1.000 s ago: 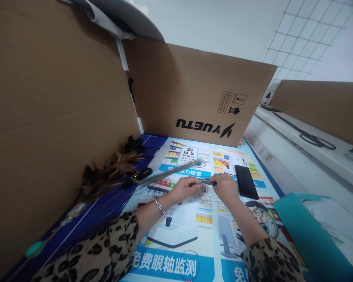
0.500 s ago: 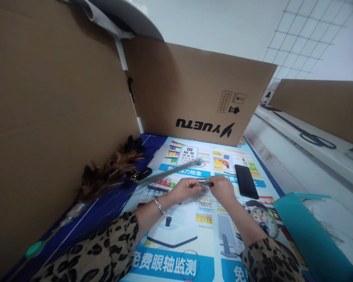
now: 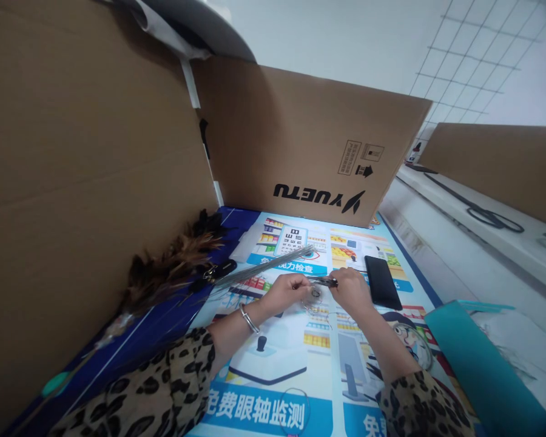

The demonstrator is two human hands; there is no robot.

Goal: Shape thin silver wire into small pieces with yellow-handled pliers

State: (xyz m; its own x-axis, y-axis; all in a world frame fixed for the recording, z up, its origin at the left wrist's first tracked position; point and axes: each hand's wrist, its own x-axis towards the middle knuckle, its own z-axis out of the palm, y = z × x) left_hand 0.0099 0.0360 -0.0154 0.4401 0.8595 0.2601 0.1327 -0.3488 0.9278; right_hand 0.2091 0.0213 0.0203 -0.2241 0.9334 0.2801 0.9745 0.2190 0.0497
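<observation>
My left hand (image 3: 287, 292), with a silver bangle at its wrist, is closed in a pinch on a thin wire (image 3: 316, 293), which curls in small loops beside the fingertips. My right hand (image 3: 351, 290) is wrapped round a pair of pliers (image 3: 324, 281). Their slim metal jaws point left and reach the left fingertips. Just what the jaws grip is too small to tell. Beyond the left hand lies a bundle of straight thin wires (image 3: 268, 265), slanting across the printed table cover (image 3: 318, 388).
A black phone (image 3: 382, 282) lies right of my right hand. Nearer me are a roll of clear tape or wire (image 3: 412, 343) and a teal box (image 3: 482, 364). A feather duster (image 3: 173, 258) leans along the left cardboard wall (image 3: 95, 152). Another cardboard panel (image 3: 300, 133) stands behind.
My right hand and the pliers have shifted slightly right, away from my left hand, and more of the pliers' metal shows. The left hand stays nearly in place, and the view has moved slightly.
</observation>
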